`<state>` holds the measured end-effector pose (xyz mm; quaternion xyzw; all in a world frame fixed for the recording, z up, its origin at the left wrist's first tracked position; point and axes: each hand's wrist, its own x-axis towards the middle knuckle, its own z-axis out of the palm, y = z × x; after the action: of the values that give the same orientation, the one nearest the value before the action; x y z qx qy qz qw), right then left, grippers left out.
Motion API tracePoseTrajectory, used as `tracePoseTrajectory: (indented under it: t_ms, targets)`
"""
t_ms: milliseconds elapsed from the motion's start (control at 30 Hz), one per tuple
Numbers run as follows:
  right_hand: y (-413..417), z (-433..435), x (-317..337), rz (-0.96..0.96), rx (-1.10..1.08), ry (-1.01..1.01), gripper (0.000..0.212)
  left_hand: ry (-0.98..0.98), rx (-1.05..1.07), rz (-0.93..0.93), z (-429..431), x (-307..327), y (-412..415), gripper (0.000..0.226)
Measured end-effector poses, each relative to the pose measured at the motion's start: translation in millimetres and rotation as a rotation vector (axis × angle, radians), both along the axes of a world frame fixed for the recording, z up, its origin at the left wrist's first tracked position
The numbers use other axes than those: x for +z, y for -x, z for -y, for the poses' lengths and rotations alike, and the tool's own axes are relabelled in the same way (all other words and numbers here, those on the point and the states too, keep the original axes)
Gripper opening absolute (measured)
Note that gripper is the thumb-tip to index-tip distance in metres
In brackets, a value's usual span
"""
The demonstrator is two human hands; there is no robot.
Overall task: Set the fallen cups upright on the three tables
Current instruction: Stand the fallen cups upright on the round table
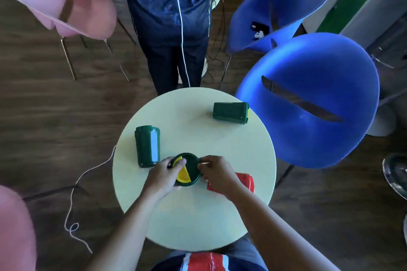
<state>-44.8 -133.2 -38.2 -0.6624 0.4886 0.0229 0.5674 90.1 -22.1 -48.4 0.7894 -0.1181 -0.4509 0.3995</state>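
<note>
A dark green plastic cup with a green-and-yellow lid [187, 170] stands upright near the middle of the round pale bench [198, 222], gripped between the left hand [164, 175] and right hand [214, 171]. Two more green cups lie fallen: one [147, 146] just left, one [230, 112] well apart, far right.

You have three dark green cups and one red cup on the round pale counter [193, 222]. The upright green cup [187, 169] stands near the middle, seen from above, its green lid carrying a yellow flap. A second green cup [147, 146] lies on its side at the left, a white stripe along it. A third green cup [230, 113] lies on its side at the far right edge. The red cup [244, 181] lies on its side, partly hidden.
</note>
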Motion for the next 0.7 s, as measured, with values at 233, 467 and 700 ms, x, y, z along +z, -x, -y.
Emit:
tracePoseTrajectory:
  t_ms: [233, 467, 700]
  targets:
    - [-13.1, 18.7, -14.3, -0.073, 0.117, 0.041, 0.032, -0.099, 0.135, -0.024, 14.8, -8.6, 5.6, 0.032]
    - [-3.5, 24.1, -19.1, 0.022, 0.176, 0.022, 0.022, -0.161, 0.167, -0.007, 13.5, -2.7, 12.8, 0.031]
    - [31.6, 45.6, -22.2, 0.097, 0.033, 0.026, 0.015, -0.251, -0.055, 0.643, 13.4, 22.3, 24.5, 0.057]
